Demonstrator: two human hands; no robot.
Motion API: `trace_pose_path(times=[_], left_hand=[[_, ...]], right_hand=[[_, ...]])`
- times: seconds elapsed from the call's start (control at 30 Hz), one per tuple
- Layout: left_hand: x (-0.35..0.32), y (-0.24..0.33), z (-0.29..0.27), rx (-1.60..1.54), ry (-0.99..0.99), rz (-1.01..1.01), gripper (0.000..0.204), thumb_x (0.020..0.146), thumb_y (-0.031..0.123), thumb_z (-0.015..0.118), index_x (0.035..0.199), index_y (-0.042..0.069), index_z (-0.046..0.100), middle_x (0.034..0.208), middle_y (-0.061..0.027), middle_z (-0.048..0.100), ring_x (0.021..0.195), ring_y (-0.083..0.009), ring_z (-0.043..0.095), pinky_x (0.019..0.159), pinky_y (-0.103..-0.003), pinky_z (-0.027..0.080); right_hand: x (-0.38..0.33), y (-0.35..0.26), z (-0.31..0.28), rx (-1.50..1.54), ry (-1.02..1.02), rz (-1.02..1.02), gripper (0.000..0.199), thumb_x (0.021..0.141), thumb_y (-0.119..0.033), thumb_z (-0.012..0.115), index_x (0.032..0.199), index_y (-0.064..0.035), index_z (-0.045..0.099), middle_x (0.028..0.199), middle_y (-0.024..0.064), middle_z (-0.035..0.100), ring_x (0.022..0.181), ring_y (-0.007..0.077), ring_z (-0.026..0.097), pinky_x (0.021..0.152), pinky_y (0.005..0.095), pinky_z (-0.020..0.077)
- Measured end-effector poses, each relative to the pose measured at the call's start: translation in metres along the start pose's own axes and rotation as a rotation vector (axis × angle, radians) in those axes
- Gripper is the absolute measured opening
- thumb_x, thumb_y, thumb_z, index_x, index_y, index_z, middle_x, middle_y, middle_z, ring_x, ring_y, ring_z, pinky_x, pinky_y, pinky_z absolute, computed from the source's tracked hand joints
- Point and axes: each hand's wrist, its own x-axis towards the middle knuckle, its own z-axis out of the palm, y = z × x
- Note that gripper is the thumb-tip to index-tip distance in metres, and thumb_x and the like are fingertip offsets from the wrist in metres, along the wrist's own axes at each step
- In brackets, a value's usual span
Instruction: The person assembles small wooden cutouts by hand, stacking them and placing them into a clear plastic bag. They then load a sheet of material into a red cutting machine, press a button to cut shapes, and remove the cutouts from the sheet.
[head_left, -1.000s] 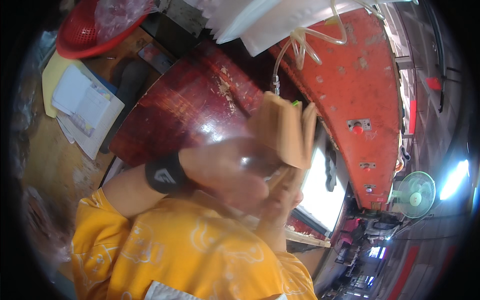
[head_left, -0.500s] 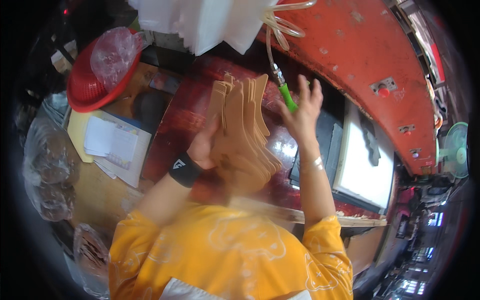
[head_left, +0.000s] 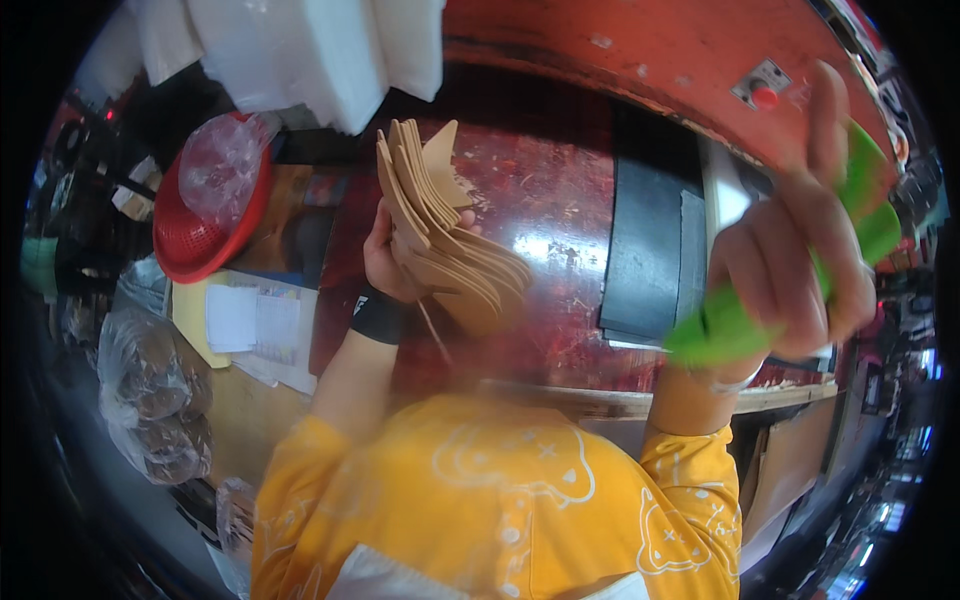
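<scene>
My left hand [head_left: 388,258], with a black band at its wrist, is closed round a stack of tan, curved cut-out pieces [head_left: 455,265]. The pieces fan apart at their pointed upper ends. My right hand [head_left: 800,265] is raised at the right, close to the camera, with its fingers wrapped round a green air blow gun [head_left: 715,330]. One finger sticks upward. Blur softens the gun's outline, and part of it is hidden behind the fingers. Below both hands lies the worn dark-red tabletop [head_left: 560,190].
A red basket [head_left: 195,235] with a clear bag, papers [head_left: 270,315] and bagged goods [head_left: 155,390] are at the left. White plastic sheets [head_left: 310,60] hang at the top. Black sheets [head_left: 645,230] lie on the table's right, before a red machine panel [head_left: 640,50] with a button.
My right hand has taken hold of the green air gun, which hung from a clear hose, and brought it nearer the camera at the right. My left hand still holds the stack, now tilted.
</scene>
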Motion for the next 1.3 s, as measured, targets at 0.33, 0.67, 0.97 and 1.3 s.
trace_pose_path(times=[0.33,0.67,0.97,1.3], left_hand=[[0.01,-0.012,0.011,0.024,0.026,0.036,0.062,0.094,0.053,0.029,0.14,0.011,0.035,0.138,-0.0181,0.041,0.125,-0.0413,0.04,0.098,-0.06,0.037],[0.01,-0.001,0.025,0.27,0.243,0.185,0.064,0.093,0.053,0.037,0.14,0.009,0.032,0.134,-0.0182,0.042,0.12,-0.0406,0.044,0.095,-0.058,0.04],[-0.016,0.002,0.061,0.593,0.315,-0.041,0.065,0.092,0.052,0.042,0.138,0.006,0.032,0.127,-0.0241,0.044,0.113,-0.0437,0.049,0.09,-0.058,0.044],[0.004,0.003,0.085,0.735,0.525,-0.274,0.036,0.092,0.023,0.058,0.118,-0.001,0.049,0.103,-0.0122,0.06,0.093,-0.0219,0.061,0.077,-0.033,0.053]], right_hand=[[-0.024,0.008,0.03,-0.604,0.304,-0.009,0.05,0.09,-0.017,0.046,0.132,0.0049,0.031,0.061,-0.0035,0.041,0.039,0.0075,0.04,0.038,0.0226,0.0324],[-0.012,-0.001,0.031,-0.517,0.183,-0.179,0.055,0.094,-0.024,0.045,0.137,0.0037,0.025,0.072,-0.0034,0.043,0.055,0.0068,0.046,0.056,0.023,0.0409],[0.003,0.0,0.03,-0.275,-0.011,-0.18,0.052,0.097,-0.022,0.042,0.139,0.0015,0.022,0.074,-0.0056,0.043,0.057,0.0046,0.043,0.053,0.023,0.0387],[-0.001,-0.008,0.011,-0.429,0.124,-0.198,0.052,0.096,-0.024,0.04,0.137,0.0029,0.025,0.069,-0.0036,0.044,0.057,0.005,0.049,0.053,0.0234,0.0442]])
